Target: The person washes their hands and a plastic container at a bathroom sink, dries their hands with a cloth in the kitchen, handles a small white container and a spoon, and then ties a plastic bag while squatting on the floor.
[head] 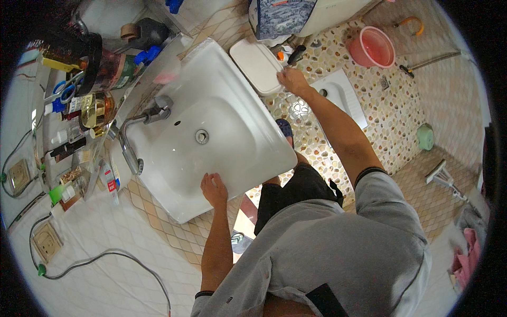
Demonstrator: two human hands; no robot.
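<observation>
My left hand [214, 190] is over the near part of the white ceramic washbasin [237, 115], its fingers loosely bent and nothing seen in them. Beyond the basin's right side, my right hand [292, 81] is at the edge of a white rounded-rectangular lid or container [256, 66]. Its fingertips meet that edge; whether they grip it is unclear. A black handle [296, 54] stands just above this hand, beside a white bottle with an orange cap [281, 56]. A chrome faucet [158, 109] is mounted at the basin's left side, and the metal drain [202, 136] shows in the bowl.
Bottles, blue-handled scissors [67, 90] and a toothpaste-like tube [109, 178] crowd the left side. A squat toilet [342, 97] lies in the pebble-patterned floor, with a pink bucket [372, 46] farther off. A dark cord [119, 253] crosses the lower-left wall. A squeegee-like tool [439, 173] is at right.
</observation>
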